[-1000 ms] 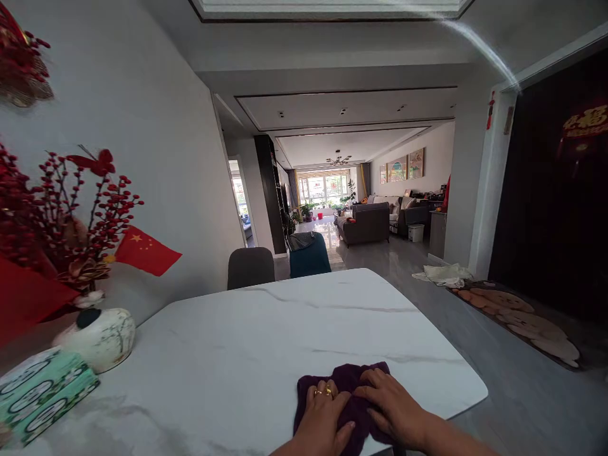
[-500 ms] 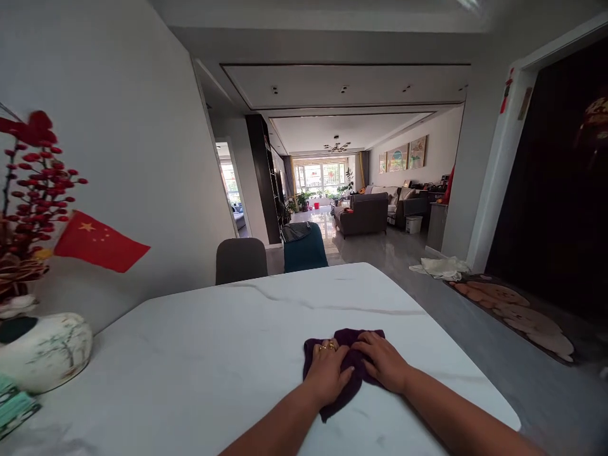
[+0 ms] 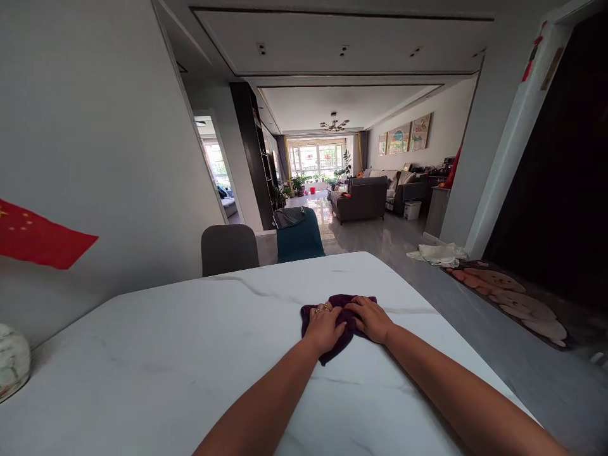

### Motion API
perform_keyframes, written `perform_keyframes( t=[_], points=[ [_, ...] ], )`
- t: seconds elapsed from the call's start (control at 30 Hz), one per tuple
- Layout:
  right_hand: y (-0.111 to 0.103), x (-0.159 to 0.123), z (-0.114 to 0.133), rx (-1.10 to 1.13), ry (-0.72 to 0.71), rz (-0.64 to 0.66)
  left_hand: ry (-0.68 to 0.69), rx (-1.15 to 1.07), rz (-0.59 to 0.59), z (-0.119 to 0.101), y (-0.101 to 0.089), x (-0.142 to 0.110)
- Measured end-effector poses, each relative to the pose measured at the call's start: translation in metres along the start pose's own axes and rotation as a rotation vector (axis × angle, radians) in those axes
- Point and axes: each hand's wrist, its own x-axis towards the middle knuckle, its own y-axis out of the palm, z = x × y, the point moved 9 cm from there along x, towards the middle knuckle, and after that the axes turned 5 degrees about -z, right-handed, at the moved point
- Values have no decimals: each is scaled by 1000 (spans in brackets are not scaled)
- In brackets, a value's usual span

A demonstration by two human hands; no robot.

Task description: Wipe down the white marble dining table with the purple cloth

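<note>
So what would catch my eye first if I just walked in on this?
Probably the two bare hands, left hand and right hand, pressed flat on a dark purple cloth in the middle of the white marble table. Next, the red flag jutting in at the far left, and the long bright living room with its sofa beyond.

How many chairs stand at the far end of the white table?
2: a grey chair on the left and a teal chair just right of it, with a dark garment over its back. Others may be hidden behind the table.
</note>
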Motion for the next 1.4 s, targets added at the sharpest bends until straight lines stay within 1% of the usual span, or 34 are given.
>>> perform_keyframes(
  t=[0.1,0.2,0.3,0.43,0.53,0.63,0.9,1.07,1.23,1.33,1.4],
  points=[
    [4,9,-10,-10,21,-4,-24,10,-2,6,3,11],
    [4,11,-12,-28,54,-10,-42,23,-12,7,4,14],
    [3,7,-7,-83,109,0,-62,46,-36,4,0,8],
    [2,-10,6,-147,182,21,-111,83,-62,-2,-7,-11],
    [-3,-32,19,-149,188,16,-134,99,-58,-10,-10,-34],
    [-10,-63,36,-139,171,25,-125,97,-46,-24,-13,-62],
    [-39,-158,91,-121,116,18,-22,39,10,-78,-25,-150],
    [-51,-208,114,-86,86,29,24,-4,55,-111,-31,-195],
    [-61,-244,124,-53,54,34,39,-22,144,-134,-27,-223],
    [-68,-259,127,-31,20,29,94,-67,167,-143,-27,-230],
    [-71,-265,128,-12,-15,38,128,-93,189,-147,-26,-230]
  ],
)
